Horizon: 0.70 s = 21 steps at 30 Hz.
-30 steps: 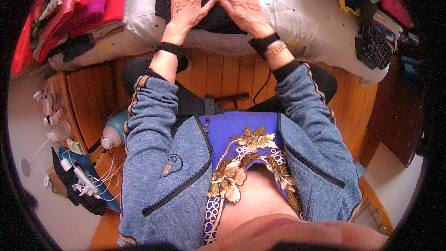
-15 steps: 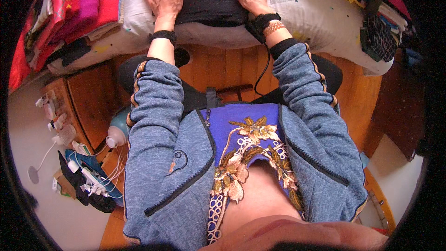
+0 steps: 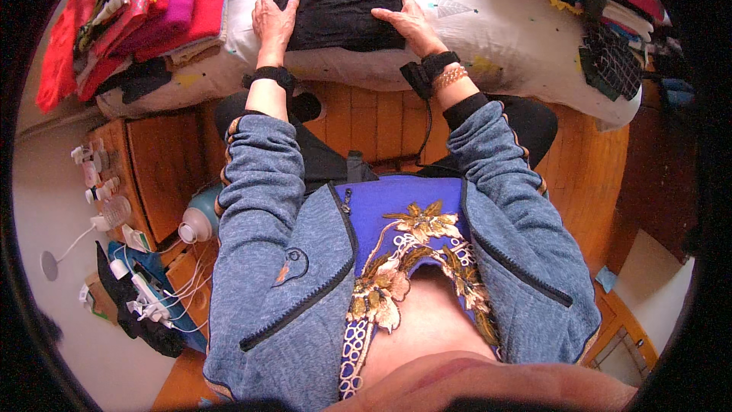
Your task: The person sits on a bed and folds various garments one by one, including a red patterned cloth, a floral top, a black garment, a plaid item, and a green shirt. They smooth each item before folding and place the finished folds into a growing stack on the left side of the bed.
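The bed (image 3: 503, 38), pale, printed and softly rumpled, leaves a narrow bare strip left of the black cloth (image 3: 347, 4) and a wider one right; its far side is cut off. Red and purple fabrics (image 3: 171, 11) crowd the left. The cloth, folded roughly rectangular and faintly creased, lies by the near edge. Left hand (image 3: 274, 24) and right hand (image 3: 412, 27) flank it, thumbs spread; whether they grip it, I can't tell.

Teal container (image 3: 206, 209) near white power strip (image 3: 152, 299).
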Tool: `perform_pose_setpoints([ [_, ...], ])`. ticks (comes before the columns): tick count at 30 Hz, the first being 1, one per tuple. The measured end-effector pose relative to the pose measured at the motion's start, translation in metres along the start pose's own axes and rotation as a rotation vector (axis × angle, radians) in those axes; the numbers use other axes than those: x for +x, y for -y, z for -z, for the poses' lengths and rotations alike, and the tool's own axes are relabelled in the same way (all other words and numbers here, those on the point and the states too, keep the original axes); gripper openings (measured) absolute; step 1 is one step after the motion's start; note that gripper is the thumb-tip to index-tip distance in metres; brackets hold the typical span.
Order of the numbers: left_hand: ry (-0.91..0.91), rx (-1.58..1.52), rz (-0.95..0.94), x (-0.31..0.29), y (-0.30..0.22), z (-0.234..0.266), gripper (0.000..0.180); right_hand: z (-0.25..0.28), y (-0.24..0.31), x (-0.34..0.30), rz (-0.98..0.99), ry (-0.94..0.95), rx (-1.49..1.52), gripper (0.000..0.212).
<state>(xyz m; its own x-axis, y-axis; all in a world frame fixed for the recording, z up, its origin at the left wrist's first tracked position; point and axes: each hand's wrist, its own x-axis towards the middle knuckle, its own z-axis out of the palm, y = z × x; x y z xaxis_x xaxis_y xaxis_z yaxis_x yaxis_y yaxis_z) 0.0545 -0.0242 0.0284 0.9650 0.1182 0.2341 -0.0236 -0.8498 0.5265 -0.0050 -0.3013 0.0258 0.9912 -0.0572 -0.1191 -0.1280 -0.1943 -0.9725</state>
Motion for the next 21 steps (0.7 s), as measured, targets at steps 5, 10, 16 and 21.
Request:
perform_pose_setpoints([
  [5,-0.113,0.233,-0.41,-0.013,-0.047,0.021,0.092,0.016,0.025,0.011,0.249,0.206,-0.006,0.054],
  [10,0.101,-0.032,-0.846,0.003,-0.127,0.079,0.072,0.051,0.095,-0.003,0.465,0.574,-0.004,0.049],
  [16,0.287,-0.016,-1.058,-0.009,-0.145,0.111,0.036,0.083,0.137,-0.033,0.469,0.801,-0.005,0.051],
  [21,0.654,-0.232,-0.622,-0.02,-0.101,0.102,0.038,0.1,0.151,-0.052,0.296,0.815,-0.093,0.041],
])
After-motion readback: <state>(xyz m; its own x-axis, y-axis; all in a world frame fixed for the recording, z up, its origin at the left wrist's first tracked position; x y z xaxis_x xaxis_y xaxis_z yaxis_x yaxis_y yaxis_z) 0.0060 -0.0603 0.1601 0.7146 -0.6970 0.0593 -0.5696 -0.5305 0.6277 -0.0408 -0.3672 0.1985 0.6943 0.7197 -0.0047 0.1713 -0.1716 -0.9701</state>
